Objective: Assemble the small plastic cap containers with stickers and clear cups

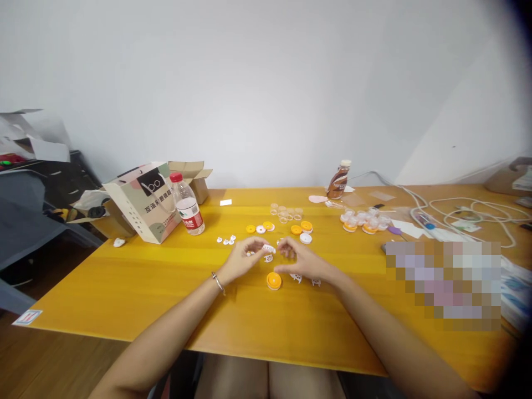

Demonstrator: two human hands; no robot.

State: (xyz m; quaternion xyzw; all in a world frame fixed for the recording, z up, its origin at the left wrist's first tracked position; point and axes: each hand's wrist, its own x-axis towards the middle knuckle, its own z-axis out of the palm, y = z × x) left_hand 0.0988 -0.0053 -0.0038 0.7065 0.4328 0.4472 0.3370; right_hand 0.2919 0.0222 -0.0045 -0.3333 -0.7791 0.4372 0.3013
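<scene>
White openwork piece (269, 249) pinched in left hand (243, 259), beyond the orange-centred disc (274, 280).
Right hand (306, 261) beyond and right of disc, thumb and fingers apart; clear plastic rings (286, 213) farther beyond disc, red-capped bottle (188, 208) well left of it.

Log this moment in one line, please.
left hand: holds white part; right hand: thumb and fingers apart; orange-topped disc: on table

Yellow table (124, 299): paper bag (143, 213), 1 red-capped bottle (189, 210), 1 brown bottle (338, 183), clear cups (283, 215), orange-and-white discs (274, 280).
</scene>
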